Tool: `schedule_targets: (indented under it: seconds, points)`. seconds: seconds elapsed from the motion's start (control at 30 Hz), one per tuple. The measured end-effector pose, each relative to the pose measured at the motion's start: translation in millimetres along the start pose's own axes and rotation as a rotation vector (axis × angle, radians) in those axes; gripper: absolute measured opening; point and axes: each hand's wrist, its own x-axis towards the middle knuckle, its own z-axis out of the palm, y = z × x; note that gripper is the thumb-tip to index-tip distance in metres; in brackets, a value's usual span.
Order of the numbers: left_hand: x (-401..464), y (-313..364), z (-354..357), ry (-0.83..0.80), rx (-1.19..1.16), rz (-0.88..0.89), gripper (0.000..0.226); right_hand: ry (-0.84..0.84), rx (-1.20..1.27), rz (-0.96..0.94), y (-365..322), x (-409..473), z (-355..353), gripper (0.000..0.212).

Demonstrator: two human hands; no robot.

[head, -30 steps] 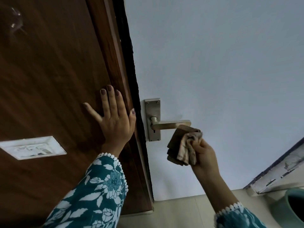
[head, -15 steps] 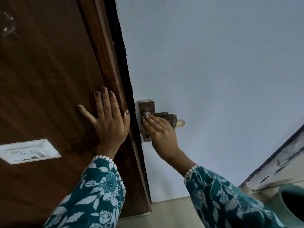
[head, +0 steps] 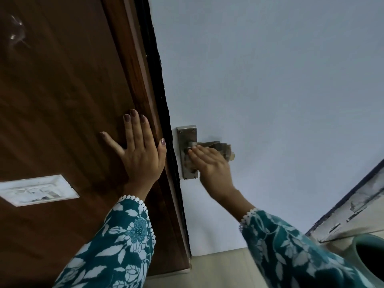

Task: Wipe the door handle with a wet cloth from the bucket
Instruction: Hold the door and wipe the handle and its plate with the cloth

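The metal door handle (head: 187, 134) sits on a pale door, its backplate showing above and below my fingers and the lever's tip poking out at the right. My right hand (head: 212, 165) presses a brownish cloth (head: 221, 148) over the lever, close to the backplate, and most of the lever is hidden under it. My left hand (head: 139, 150) lies flat, fingers spread, on the dark wooden panel (head: 62, 100) beside the door's edge. The teal bucket (head: 365, 258) shows at the lower right corner.
A white switch plate (head: 37, 189) is set in the wooden panel at the left. A black strip runs between the wooden frame and the pale door. A worn white ledge (head: 353, 213) crosses the right side above the bucket. Beige floor lies below.
My right hand carried the cloth from below the lever's tip up onto the lever, then slid it toward the backplate. My left hand stayed flat on the wood.
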Motion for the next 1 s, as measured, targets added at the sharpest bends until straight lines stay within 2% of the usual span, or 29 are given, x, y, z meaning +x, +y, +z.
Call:
schedule_targets:
  seconds: [0.13, 0.2, 0.27, 0.4, 0.5, 0.6, 0.8, 0.9, 1.0]
  points:
    - [0, 0, -3, -0.011, -0.030, 0.008, 0.073, -0.019, -0.043, -0.065, -27, 5, 15, 0.048]
    - [0, 0, -3, -0.012, -0.033, 0.007, 0.074, -0.020, -0.046, -0.095, -20, 0, 17, 0.045]
    - [-1, -1, -3, -0.014, -0.047, 0.005, 0.074, 0.012, -0.028, -0.106, -3, -7, 14, 0.036]
    - [-1, -1, -2, -0.012, -0.043, -0.003, 0.073, 0.076, -0.032, -0.014, 56, -28, -6, 0.049]
    - [0, 3, 0, 0.016, -0.034, -0.021, 0.068, 0.065, -0.034, 0.045, 82, -38, -21, 0.045]
    - [0, 5, 0, 0.020, -0.030, -0.031, 0.067, 0.075, -0.031, -0.007, 65, -31, -13, 0.043]
    - [-1, 3, -5, -0.040, -0.051, -0.015, 0.067, -0.003, 0.020, -0.261, -8, 2, 23, 0.039]
    - [-1, 3, -7, -0.058, -0.058, -0.012, 0.068, -0.017, 0.039, -0.264, -6, 2, 20, 0.040]
    - [0, 4, -6, -0.041, -0.056, -0.022, 0.066, 0.043, 0.048, -0.188, 26, -8, 5, 0.034]
